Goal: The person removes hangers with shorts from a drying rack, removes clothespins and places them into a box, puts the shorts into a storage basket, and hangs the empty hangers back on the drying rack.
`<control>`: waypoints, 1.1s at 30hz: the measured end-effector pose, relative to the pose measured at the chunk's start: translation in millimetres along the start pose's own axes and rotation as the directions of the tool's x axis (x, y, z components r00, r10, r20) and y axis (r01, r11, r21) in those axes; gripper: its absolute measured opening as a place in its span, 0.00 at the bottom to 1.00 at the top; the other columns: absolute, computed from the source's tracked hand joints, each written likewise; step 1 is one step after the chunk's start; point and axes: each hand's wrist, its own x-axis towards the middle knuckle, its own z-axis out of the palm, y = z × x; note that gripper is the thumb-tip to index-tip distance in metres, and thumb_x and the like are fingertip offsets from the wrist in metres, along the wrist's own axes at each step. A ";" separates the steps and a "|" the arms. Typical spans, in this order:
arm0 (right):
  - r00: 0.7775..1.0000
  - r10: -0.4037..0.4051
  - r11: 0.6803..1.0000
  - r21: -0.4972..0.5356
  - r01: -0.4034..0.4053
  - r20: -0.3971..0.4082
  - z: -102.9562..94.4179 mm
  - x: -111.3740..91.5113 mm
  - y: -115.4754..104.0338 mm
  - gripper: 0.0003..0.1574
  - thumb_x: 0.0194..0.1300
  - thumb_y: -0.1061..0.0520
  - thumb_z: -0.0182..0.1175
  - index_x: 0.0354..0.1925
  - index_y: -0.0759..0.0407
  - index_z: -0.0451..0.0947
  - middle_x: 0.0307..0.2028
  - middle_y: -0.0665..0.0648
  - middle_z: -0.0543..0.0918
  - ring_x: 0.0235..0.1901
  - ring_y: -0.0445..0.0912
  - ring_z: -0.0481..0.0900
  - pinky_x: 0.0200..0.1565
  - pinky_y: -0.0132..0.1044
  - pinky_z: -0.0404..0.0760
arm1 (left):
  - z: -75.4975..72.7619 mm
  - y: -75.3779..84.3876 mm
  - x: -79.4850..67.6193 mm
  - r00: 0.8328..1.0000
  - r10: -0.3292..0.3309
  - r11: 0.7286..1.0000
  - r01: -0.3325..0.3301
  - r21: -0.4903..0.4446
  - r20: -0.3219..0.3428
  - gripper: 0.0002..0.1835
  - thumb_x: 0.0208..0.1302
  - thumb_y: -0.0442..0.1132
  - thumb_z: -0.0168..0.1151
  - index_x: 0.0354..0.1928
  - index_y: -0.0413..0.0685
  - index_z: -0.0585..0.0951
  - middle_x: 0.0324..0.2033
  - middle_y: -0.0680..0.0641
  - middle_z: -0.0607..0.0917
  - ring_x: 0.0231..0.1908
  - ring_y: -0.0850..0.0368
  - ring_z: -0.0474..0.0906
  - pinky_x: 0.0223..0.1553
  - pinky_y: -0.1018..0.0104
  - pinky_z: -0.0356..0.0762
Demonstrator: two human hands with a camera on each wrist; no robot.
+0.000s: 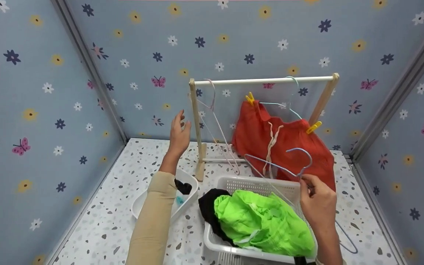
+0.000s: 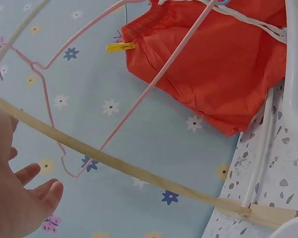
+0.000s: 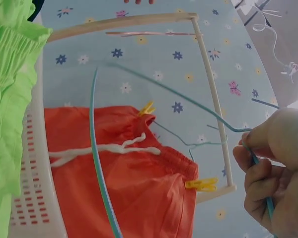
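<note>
My right hand (image 1: 318, 200) pinches a blue hanger (image 1: 306, 156) just below its hook, above the basket; in the right wrist view the fingers curl round the hanger wire (image 3: 174, 95). My left hand (image 1: 180, 132) is raised beside the left post of the rack, holding nothing, with fingers loosely bent. A pink hanger (image 1: 217, 123) hangs near the rack's left end, close to this hand. Red shorts (image 1: 293, 147) with a white drawstring hang on a light blue hanger (image 1: 297, 110), clipped by yellow clothespins (image 1: 250, 98) at both sides of the waistband.
The rack has a white bar (image 1: 248, 81) on wooden posts. In front stands a white basket (image 1: 230, 180) with a bright green garment (image 1: 263, 221) and a black one (image 1: 210, 206). A smaller white tub (image 1: 193, 184) with black and teal items sits at left. Patterned walls enclose the speckled table (image 1: 105, 209).
</note>
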 end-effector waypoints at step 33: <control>0.995 -0.100 0.994 0.036 0.099 0.021 51.2 45.0 -41.5 0.04 0.57 0.62 0.59 0.34 0.57 0.76 0.27 0.54 0.81 0.24 0.46 0.77 0.28 0.40 0.76 | 21.4 -10.0 41.3 0.994 0.089 0.990 -0.081 -0.119 0.065 0.23 0.66 0.48 0.44 0.62 0.53 0.63 0.52 0.49 0.69 0.49 0.55 0.71 0.45 0.58 0.71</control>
